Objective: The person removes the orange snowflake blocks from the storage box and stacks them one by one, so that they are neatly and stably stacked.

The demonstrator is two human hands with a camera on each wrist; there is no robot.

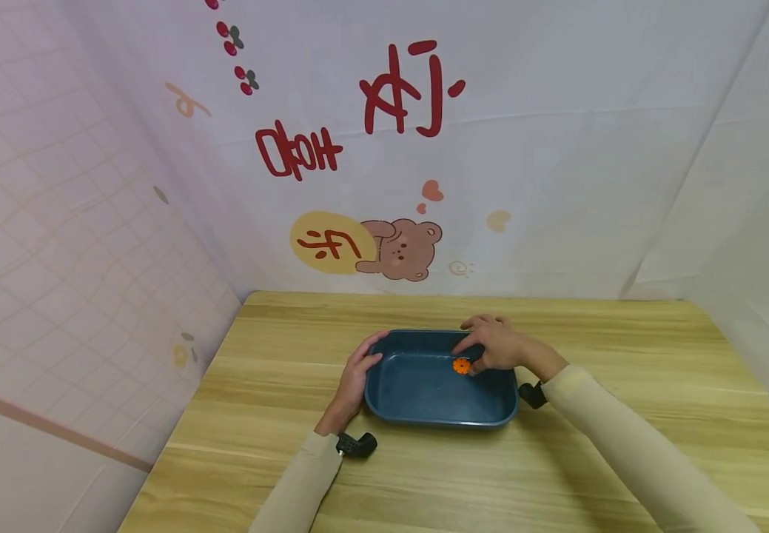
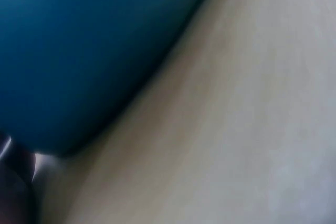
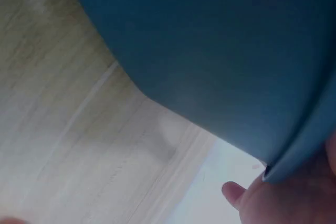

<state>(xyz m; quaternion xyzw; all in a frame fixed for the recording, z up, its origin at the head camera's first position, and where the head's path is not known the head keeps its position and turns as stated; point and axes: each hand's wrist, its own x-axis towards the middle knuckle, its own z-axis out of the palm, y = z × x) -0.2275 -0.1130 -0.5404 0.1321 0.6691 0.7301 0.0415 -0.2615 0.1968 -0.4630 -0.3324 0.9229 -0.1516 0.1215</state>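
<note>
A dark blue rectangular plastic basin (image 1: 437, 392) with rounded corners stands on the wooden table. My left hand (image 1: 355, 376) holds its left side near the back corner, thumb over the rim. The basin's outer wall (image 2: 89, 51) fills much of the left wrist view. Over the right back corner, my right hand (image 1: 496, 344) reaches into the basin. Its thumb and index finger pinch a small orange disc with a notched edge and dark centre (image 1: 461, 366). In the right wrist view the basin wall (image 3: 210, 51) hides the disc and the fingertips.
The wooden table (image 1: 277, 348) extends around the basin on all sides. Behind it hangs a white wall sheet (image 1: 544, 170) with red characters and a printed bear; a checked sheet (image 1: 78, 222) borders the left. Black wrist cameras (image 1: 357, 445) sit close to the basin's sides.
</note>
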